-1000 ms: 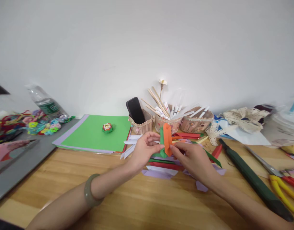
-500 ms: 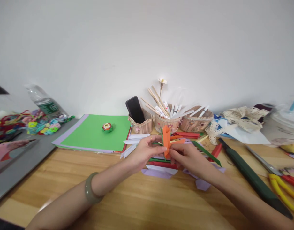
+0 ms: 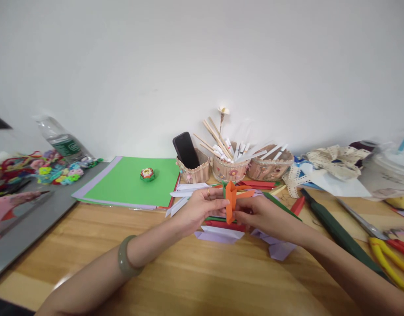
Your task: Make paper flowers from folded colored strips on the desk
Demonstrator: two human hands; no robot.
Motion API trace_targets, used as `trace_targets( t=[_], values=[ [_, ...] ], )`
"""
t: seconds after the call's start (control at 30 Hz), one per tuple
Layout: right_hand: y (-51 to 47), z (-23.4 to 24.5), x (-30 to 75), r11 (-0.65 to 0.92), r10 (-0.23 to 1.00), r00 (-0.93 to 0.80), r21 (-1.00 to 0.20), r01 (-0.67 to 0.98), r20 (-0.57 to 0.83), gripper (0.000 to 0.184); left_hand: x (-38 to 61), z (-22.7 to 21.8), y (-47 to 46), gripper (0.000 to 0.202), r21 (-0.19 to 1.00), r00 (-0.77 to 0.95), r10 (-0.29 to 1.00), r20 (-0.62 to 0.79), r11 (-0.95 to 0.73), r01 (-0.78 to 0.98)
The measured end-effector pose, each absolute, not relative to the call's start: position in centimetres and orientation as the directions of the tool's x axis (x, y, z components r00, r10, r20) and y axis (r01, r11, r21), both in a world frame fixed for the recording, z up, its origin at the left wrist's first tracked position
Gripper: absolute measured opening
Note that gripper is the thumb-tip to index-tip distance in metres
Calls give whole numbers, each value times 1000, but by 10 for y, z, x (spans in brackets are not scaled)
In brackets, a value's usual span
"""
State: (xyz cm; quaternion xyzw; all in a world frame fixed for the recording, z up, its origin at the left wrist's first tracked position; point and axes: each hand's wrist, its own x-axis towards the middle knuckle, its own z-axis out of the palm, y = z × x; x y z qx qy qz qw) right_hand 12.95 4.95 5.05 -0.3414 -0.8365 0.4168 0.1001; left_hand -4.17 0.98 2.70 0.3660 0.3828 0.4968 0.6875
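My left hand [image 3: 199, 207] and my right hand [image 3: 265, 215] meet over the wooden table [image 3: 188, 272], both pinching crossed folded paper strips [image 3: 230, 199], orange in front and green behind. One orange strip stands upright, another juts right. Under the hands lie more folded strips, red, green, white and lilac [image 3: 218, 234]. A green bangle [image 3: 125, 262] rings my left wrist.
A green paper stack [image 3: 129, 184] with a small paper flower [image 3: 147, 174] lies at left. Behind the hands stand stick baskets [image 3: 233, 169] and a phone [image 3: 186, 150]. A long dark green tool [image 3: 340, 232], yellow-handled pliers [image 3: 387, 261], lace [image 3: 333, 160], a bottle [image 3: 62, 140] and a grey board [image 3: 20, 224] surround.
The upright orange strip has slid lower between my fingers, and a second orange strip now crosses it pointing right. Both hands stayed in place with small finger shifts.
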Motion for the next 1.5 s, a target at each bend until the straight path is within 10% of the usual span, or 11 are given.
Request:
trace_targets(
  t=[1.5],
  values=[
    [45,45,125,395,809,-584,-797,456,67,26,-42,27,9,25,906,204,966,-159,225,-359]
  ],
)
